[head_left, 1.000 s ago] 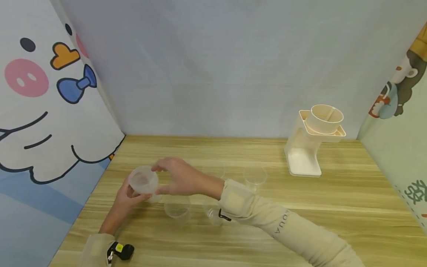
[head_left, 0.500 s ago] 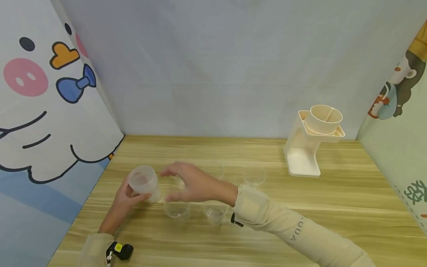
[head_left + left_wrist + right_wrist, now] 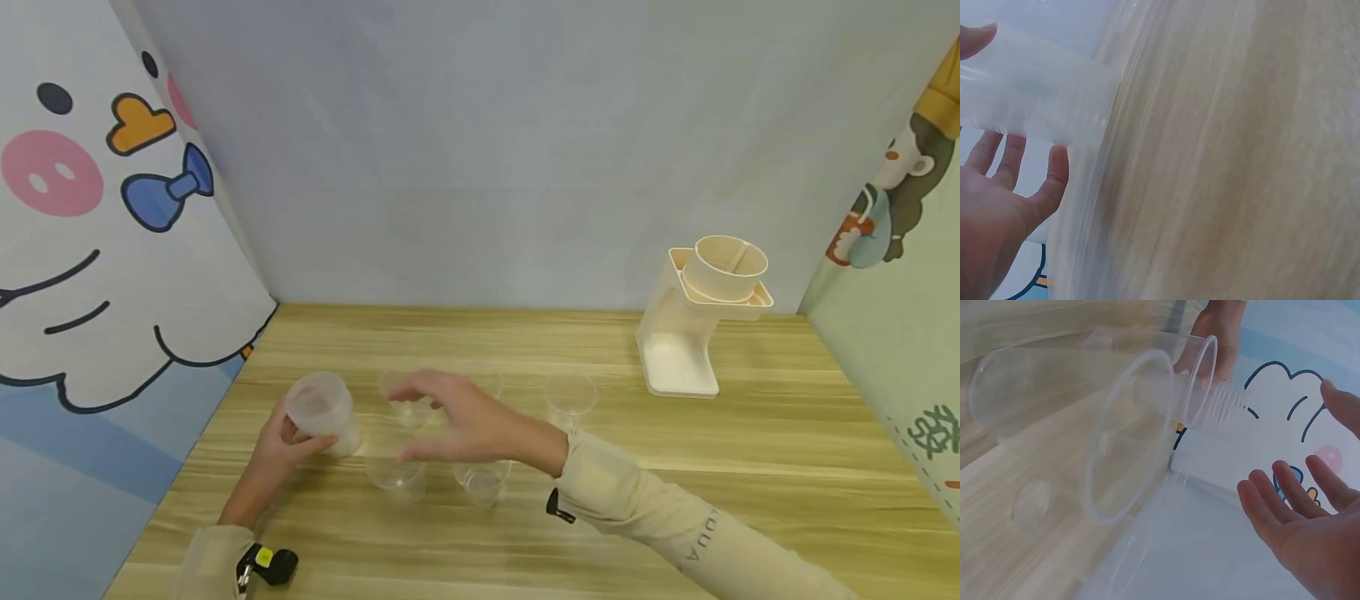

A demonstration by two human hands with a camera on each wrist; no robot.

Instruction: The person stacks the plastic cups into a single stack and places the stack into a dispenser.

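Observation:
At the left of the table my left hand (image 3: 272, 457) holds an upright stack of clear plastic cups (image 3: 321, 406), thumb on one side and fingers on the other. The left wrist view shows the same stack's (image 3: 1041, 94) lower end close to the table. My right hand (image 3: 468, 421) is above the single cups, its fingers spread and thumb apart, with nothing in the grasp. Below it stand clear cups: a front-left cup (image 3: 396, 477), a front-middle cup (image 3: 482, 483) and a back-left cup (image 3: 411, 410). The right hand partly covers some of them.
Farther right stands another clear cup (image 3: 570, 398). A cream-coloured stand (image 3: 682, 367) with a round open cylinder (image 3: 726, 279) on top is at the back right. A plain cloth (image 3: 480, 167) hangs behind the wooden table (image 3: 675, 500), and printed panels flank it.
My right hand has moved from the rim of the stack to the right, over the single cups. The left hand and its stack have stayed nearly still.

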